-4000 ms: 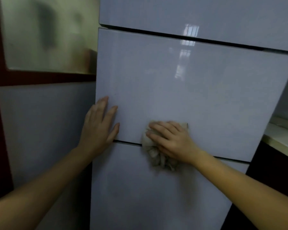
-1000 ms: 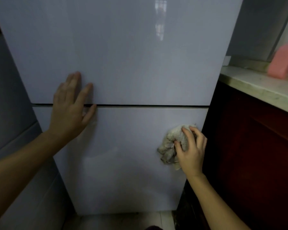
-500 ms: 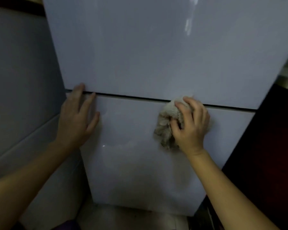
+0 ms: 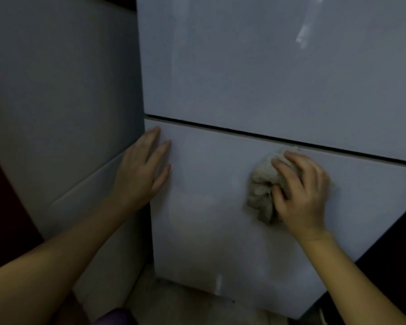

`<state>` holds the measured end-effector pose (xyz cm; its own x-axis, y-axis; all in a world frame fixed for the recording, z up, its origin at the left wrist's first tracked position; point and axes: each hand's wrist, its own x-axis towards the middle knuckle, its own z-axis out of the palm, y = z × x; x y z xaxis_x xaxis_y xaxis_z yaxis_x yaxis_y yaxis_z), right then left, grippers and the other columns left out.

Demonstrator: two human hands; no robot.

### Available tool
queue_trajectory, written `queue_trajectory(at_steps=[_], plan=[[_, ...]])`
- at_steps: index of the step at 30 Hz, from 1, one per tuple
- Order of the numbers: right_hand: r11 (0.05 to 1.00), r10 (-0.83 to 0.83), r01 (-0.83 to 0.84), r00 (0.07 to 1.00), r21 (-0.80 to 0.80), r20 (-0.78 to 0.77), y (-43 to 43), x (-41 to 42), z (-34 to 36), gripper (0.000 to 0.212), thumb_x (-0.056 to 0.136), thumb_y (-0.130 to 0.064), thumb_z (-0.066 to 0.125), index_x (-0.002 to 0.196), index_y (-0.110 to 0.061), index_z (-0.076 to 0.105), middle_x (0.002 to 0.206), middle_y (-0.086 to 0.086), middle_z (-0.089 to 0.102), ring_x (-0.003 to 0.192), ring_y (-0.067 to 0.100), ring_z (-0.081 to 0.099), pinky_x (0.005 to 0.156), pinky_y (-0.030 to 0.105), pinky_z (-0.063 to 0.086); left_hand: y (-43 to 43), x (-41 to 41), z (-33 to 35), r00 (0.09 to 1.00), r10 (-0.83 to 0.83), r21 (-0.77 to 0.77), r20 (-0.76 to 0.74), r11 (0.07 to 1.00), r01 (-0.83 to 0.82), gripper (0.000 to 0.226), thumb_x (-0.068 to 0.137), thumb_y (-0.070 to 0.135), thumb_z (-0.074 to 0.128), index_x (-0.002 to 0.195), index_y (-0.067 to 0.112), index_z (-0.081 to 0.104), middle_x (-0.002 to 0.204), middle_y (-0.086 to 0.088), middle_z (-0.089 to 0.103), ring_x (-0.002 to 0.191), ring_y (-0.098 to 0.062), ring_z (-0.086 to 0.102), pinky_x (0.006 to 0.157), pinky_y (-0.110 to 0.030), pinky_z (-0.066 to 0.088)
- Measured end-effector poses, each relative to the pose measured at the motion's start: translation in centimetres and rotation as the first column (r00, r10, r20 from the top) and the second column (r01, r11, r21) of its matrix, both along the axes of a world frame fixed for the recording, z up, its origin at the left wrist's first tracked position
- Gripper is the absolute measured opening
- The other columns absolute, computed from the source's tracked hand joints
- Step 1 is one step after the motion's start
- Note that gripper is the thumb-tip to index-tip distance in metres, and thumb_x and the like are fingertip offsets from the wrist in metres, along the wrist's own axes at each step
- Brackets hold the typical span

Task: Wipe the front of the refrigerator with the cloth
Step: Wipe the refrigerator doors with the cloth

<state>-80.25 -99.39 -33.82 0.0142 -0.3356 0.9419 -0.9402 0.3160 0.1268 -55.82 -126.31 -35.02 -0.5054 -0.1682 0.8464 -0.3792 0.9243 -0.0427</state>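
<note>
The refrigerator [image 4: 256,73] has a glossy pale grey front, split by a dark horizontal seam between an upper door and a lower door [image 4: 209,226]. A crumpled beige cloth [image 4: 263,184] lies against the lower door just under the seam. My right hand [image 4: 300,191] grips the cloth and presses it onto the door, fingers curled round it. With straight fingers, my left hand [image 4: 141,172] rests flat on the lower door's left edge.
A grey wall panel [image 4: 56,102] stands directly left of the refrigerator. A dark cabinet [image 4: 399,254] borders it on the right. The floor [image 4: 174,301] shows below the lower door, with a purple shape [image 4: 115,316] at the bottom edge.
My right hand has slid the cloth from the lower door's right edge up to the seam and leftward. The left hand moved down to the lower door's left edge. The view shifted right.
</note>
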Motion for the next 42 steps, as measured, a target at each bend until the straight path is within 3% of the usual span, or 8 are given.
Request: queue_trajectory(at_steps=[8, 16, 27, 32, 34, 37, 39, 42], plan=[[0.992, 0.075, -0.069, 0.995, 0.102, -0.058, -7.3, 4.4, 2.9, 0.04, 0.082, -0.01, 0.071, 0.123, -0.01, 0.071, 0.132, 0.019, 0.064, 0.121, 0.039, 0.055, 0.1, 0.048, 0.042, -1.3, 1.3, 0.9, 0.999, -0.031, 0.076, -0.02, 0.997, 0.033, 0.052, 0.098, 0.028, 0.054, 0.141, -0.001, 0.055, 0.156, -0.026, 0.042, 0.14, -0.043, 0.047, 0.109, -0.054, 0.046], [0.956, 0.216, -0.18, 0.966, 0.23, -0.143, -15.2, 10.2, 4.5, 0.024, 0.092, -0.013, 0.067, 0.115, -0.01, 0.073, 0.129, 0.016, 0.066, 0.119, 0.036, 0.06, 0.102, 0.046, 0.044, -1.2, 1.5, 0.7, 0.999, -0.047, 0.084, 0.006, 0.995, 0.046, 0.056, 0.101, 0.035, 0.048, 0.148, 0.004, 0.049, 0.162, -0.023, 0.035, 0.147, -0.036, 0.038, 0.113, -0.046, 0.038], [0.958, 0.145, -0.099, 0.977, 0.271, -0.156, -8.0, 5.5, 2.9, 0.031, 0.087, -0.006, 0.074, 0.118, -0.009, 0.074, 0.13, 0.017, 0.067, 0.119, 0.037, 0.061, 0.102, 0.047, 0.046, -1.6, 1.1, -0.1, 0.998, -0.059, 0.082, -0.034, 0.995, 0.062, 0.055, 0.1, 0.034, 0.048, 0.147, 0.005, 0.049, 0.162, -0.021, 0.036, 0.145, -0.035, 0.038, 0.112, -0.048, 0.041], [0.961, 0.158, -0.116, 0.976, 0.252, -0.152, -7.5, 5.1, 2.5, 0.032, 0.082, -0.003, 0.076, 0.113, -0.008, 0.076, 0.125, 0.018, 0.069, 0.118, 0.035, 0.056, 0.1, 0.047, 0.047, -1.5, 0.3, -1.7, 0.983, -0.029, 0.304, -0.179, 0.949, 0.083, 0.06, 0.101, 0.039, 0.048, 0.153, 0.012, 0.038, 0.163, -0.011, 0.031, 0.144, -0.029, 0.038, 0.115, -0.041, 0.035], [0.96, 0.181, -0.145, 0.974, 0.239, -0.135, -9.1, 6.1, 3.0, 0.03, 0.083, -0.004, 0.076, 0.113, -0.009, 0.076, 0.125, 0.018, 0.069, 0.118, 0.035, 0.056, 0.1, 0.046, 0.046, -1.1, -0.1, -2.4, 0.975, -0.063, 0.425, -0.212, 0.893, 0.15, 0.064, 0.101, 0.041, 0.049, 0.156, 0.014, 0.032, 0.162, -0.007, 0.033, 0.145, -0.025, 0.038, 0.12, -0.045, 0.035], [0.96, 0.213, -0.186, 0.97, 0.209, -0.118, -12.2, 8.2, 3.9, 0.026, 0.09, -0.008, 0.071, 0.115, -0.01, 0.074, 0.127, 0.017, 0.067, 0.119, 0.034, 0.055, 0.1, 0.045, 0.044, -0.7, -0.7, -2.6, 0.95, -0.083, 0.598, -0.3, 0.76, 0.255, 0.067, 0.101, 0.041, 0.057, 0.158, 0.025, 0.028, 0.156, 0.001, 0.044, 0.138, -0.016, 0.048, 0.113, -0.047, 0.047], [0.958, 0.231, -0.204, 0.965, 0.201, -0.12, -13.9, 9.6, 4.2, 0.024, 0.092, -0.011, 0.068, 0.116, -0.01, 0.073, 0.128, 0.016, 0.066, 0.121, 0.034, 0.056, 0.102, 0.043, 0.043, -0.4, -0.9, -2.3, 0.938, -0.051, 0.65, -0.343, 0.708, 0.276, 0.067, 0.1, 0.041, 0.061, 0.158, 0.032, 0.027, 0.154, 0.005, 0.047, 0.135, -0.013, 0.051, 0.11, -0.046, 0.049], [0.95, 0.254, -0.228, 0.961, 0.214, -0.105, -14.6, 10.2, 3.8, 0.026, 0.091, -0.011, 0.07, 0.116, -0.01, 0.073, 0.129, 0.016, 0.066, 0.122, 0.033, 0.055, 0.103, 0.043, 0.041, -0.1, -1.0, -2.2, 0.928, -0.039, 0.648, -0.37, 0.705, 0.288, 0.067, 0.1, 0.039, 0.062, 0.158, 0.03, 0.029, 0.153, 0.005, 0.048, 0.135, -0.012, 0.051, 0.109, -0.045, 0.049]])
